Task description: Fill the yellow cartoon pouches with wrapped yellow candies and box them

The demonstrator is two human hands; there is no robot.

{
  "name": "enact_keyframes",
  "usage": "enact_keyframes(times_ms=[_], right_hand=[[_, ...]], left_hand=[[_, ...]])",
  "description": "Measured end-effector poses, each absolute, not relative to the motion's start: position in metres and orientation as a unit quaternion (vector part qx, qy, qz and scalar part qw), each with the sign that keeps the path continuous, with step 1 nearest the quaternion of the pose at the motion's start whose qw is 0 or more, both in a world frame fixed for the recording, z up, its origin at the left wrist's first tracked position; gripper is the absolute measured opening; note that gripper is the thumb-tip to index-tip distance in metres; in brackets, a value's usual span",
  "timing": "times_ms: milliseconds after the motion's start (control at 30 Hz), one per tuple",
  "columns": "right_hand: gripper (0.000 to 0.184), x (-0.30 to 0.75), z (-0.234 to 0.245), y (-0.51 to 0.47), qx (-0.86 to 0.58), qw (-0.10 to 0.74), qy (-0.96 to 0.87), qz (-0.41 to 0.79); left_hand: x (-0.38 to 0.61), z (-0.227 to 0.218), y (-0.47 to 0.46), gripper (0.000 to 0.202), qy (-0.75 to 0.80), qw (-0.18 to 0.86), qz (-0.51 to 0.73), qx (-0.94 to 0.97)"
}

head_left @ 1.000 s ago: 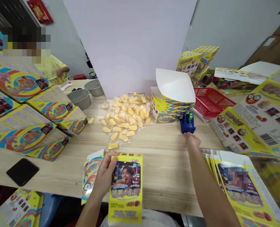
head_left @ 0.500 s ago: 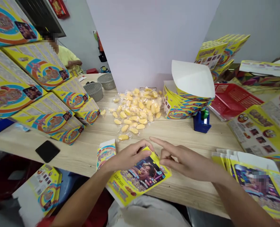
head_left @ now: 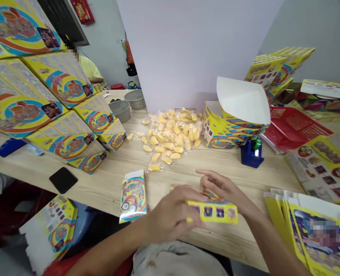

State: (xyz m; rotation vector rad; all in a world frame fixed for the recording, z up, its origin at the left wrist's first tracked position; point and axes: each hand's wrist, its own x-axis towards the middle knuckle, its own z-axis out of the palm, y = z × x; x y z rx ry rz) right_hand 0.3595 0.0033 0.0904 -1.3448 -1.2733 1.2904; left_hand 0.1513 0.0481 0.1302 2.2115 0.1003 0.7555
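Observation:
Low in front of me, my left hand [head_left: 175, 212] is wrapped round a small yellow printed cardboard box [head_left: 218, 214], whose narrow side with little pictures faces me. My right hand [head_left: 225, 193] is at the box's far right end, its index finger stretched out and the others curled against the box; its thumb is hidden. Left of my hands, a second small box [head_left: 133, 197] with a cartoon face lies on the table. Beyond them spreads a heap of yellow snack pieces in clear wrappers [head_left: 172, 134].
Stacked display boxes [head_left: 57, 84] rise at left, near a black phone [head_left: 63, 180]. Nested open cartons [head_left: 230, 126], a blue tape dispenser [head_left: 252, 153] and a red basket [head_left: 296, 126] stand at right. Flat cartons [head_left: 316, 230] lie front right. Grey baskets [head_left: 120, 111] stand behind; a person [head_left: 89, 69] sits beyond.
The box in my hands has turned from its large printed face to its narrow side and moved right. My left hand has shifted right, uncovering the second small box. The view has shifted slightly.

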Motion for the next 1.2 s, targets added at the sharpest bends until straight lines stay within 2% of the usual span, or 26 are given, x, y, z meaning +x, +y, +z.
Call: enact_keyframes(times_ms=[67, 167, 233, 300, 333, 467, 567, 800, 967, 1067, 1133, 1200], right_hand=[[0.044, 0.366, 0.066, -0.004, -0.589, 0.427, -0.516, 0.451], [0.055, 0.363, 0.022, -0.02, -0.61, 0.368, -0.553, 0.432], [0.062, 0.352, -0.003, -0.029, -0.632, 0.308, -0.578, 0.414], [0.064, 0.337, -0.019, -0.035, -0.67, 0.261, -0.583, 0.378], [0.065, 0.329, -0.022, -0.036, -0.686, 0.249, -0.58, 0.362], [0.061, 0.305, -0.018, -0.035, -0.689, 0.267, -0.571, 0.357], [0.055, 0.3, -0.013, -0.036, -0.67, 0.31, -0.562, 0.373], [0.042, 0.331, -0.002, -0.042, -0.709, 0.45, -0.459, 0.29], [0.055, 0.334, 0.017, -0.014, -0.664, 0.527, -0.348, 0.4], [0.063, 0.321, 0.03, 0.007, -0.533, 0.626, -0.286, 0.492], [0.06, 0.312, 0.041, 0.017, -0.427, 0.684, -0.213, 0.551], [0.055, 0.306, 0.053, 0.024, -0.383, 0.699, -0.144, 0.587]], left_hand=[[0.144, 0.115, 0.038, 0.002, 0.003, 0.347, 0.246, 0.905], [0.132, 0.082, 0.035, 0.016, 0.033, 0.367, 0.127, 0.921], [0.127, 0.059, 0.048, 0.015, 0.107, 0.348, 0.085, 0.927], [0.128, 0.039, 0.075, 0.011, 0.217, 0.275, 0.072, 0.934], [0.131, 0.031, 0.093, 0.016, 0.272, 0.231, 0.072, 0.931], [0.155, 0.004, 0.165, 0.036, 0.372, 0.181, 0.1, 0.905], [0.174, -0.005, 0.2, 0.04, 0.389, 0.195, 0.119, 0.892], [0.187, 0.013, 0.199, 0.025, 0.406, 0.328, 0.224, 0.823], [0.193, 0.033, 0.156, 0.03, 0.395, 0.496, 0.265, 0.726], [0.196, 0.047, 0.121, 0.034, 0.366, 0.588, 0.251, 0.676], [0.196, 0.055, 0.099, 0.034, 0.346, 0.643, 0.247, 0.637], [0.194, 0.063, 0.08, 0.033, 0.33, 0.718, 0.251, 0.559]])
